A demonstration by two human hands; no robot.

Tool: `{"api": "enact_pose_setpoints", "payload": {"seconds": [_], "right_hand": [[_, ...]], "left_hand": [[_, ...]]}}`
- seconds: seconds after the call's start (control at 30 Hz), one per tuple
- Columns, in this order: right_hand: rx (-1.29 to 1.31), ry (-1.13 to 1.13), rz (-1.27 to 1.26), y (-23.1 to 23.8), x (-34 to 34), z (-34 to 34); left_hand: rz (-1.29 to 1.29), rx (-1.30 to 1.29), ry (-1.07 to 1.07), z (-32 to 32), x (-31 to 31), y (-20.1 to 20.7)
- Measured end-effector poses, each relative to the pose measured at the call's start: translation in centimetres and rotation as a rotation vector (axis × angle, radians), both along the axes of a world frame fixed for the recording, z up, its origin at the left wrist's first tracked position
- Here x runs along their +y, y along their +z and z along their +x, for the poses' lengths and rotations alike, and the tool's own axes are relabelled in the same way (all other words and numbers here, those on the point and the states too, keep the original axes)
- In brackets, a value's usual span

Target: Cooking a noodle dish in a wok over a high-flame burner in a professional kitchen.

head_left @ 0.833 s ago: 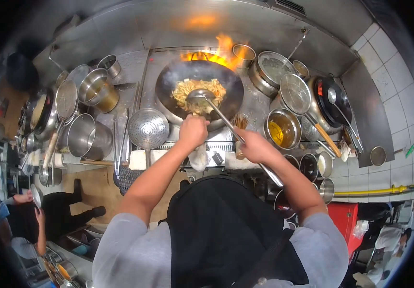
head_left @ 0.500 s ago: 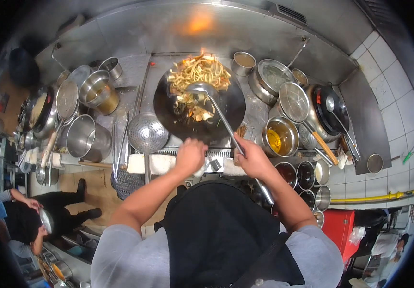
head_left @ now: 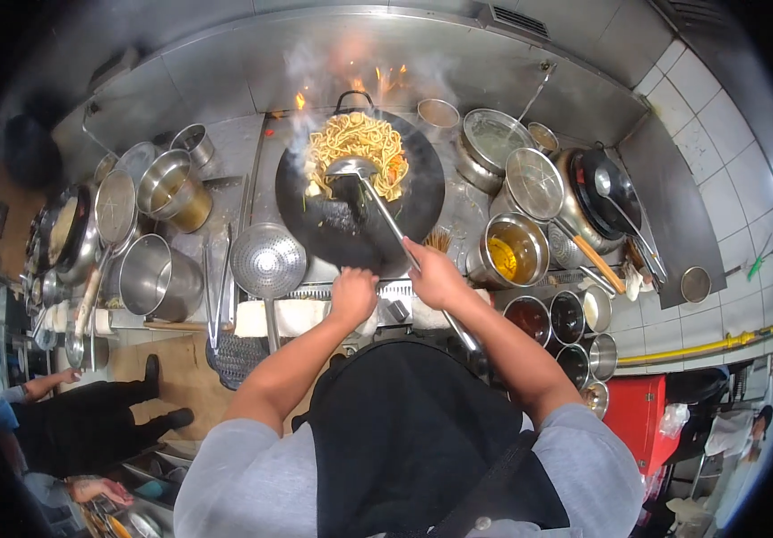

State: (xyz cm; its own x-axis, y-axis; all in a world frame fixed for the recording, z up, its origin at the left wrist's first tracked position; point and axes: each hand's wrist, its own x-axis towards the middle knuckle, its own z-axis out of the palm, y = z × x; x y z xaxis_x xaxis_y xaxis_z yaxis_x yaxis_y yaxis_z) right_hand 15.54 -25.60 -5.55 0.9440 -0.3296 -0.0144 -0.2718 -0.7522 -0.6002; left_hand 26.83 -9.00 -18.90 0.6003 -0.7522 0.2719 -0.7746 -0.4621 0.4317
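Note:
A large black wok (head_left: 306, 220) sits at the middle of the stove, holding thick fried noodles (head_left: 358, 139) heaped toward its far side. My left hand (head_left: 354, 296) is closed at the wok's near edge; the part it grips is hidden under the fingers. My right hand (head_left: 438, 276) is wrapped round the long handle of a steel ladle (head_left: 385, 208). The ladle's bowl lies against the near side of the noodles, its back turned up. Flames (head_left: 386, 79) and smoke rise behind the wok, whose far loop handle shows.
Left of the wok lies a perforated skimmer (head_left: 268, 260), with steel pots (head_left: 160, 278) beyond it. On the right stand a pot of yellow oil (head_left: 510, 253), a wire strainer (head_left: 534, 184) and several sauce pots (head_left: 569, 318). Another person (head_left: 91, 421) is at the lower left.
The noodles have dropped and gathered inside the wok. Its far loop handle now shows, and flames stand behind the rim. My right hand and the ladle have shifted left.

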Motion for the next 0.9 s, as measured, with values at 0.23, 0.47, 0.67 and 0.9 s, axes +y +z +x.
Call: {"api": "enact_pose_setpoints", "payload": {"seconds": [0.23,0.47,0.67,0.9], "right_hand": [[0.056,0.0,0.16,4.3,1.4,-9.4],[0.071,-0.147,0.344,-1.4,-4.1,-6.5],[-0.255,-0.399,0.256,-5.9,-6.4,1.9],[0.033,-0.161,0.46,2.2,-0.6,-4.6]], "left_hand": [[-0.092,-0.009,0.036,4.2,-1.3,6.8],[-0.112,-0.111,0.093,3.4,-1.4,6.9],[-0.098,-0.03,0.1,4.0,-2.1,9.7],[0.041,0.038,0.084,5.9,-3.6,6.2]]}}
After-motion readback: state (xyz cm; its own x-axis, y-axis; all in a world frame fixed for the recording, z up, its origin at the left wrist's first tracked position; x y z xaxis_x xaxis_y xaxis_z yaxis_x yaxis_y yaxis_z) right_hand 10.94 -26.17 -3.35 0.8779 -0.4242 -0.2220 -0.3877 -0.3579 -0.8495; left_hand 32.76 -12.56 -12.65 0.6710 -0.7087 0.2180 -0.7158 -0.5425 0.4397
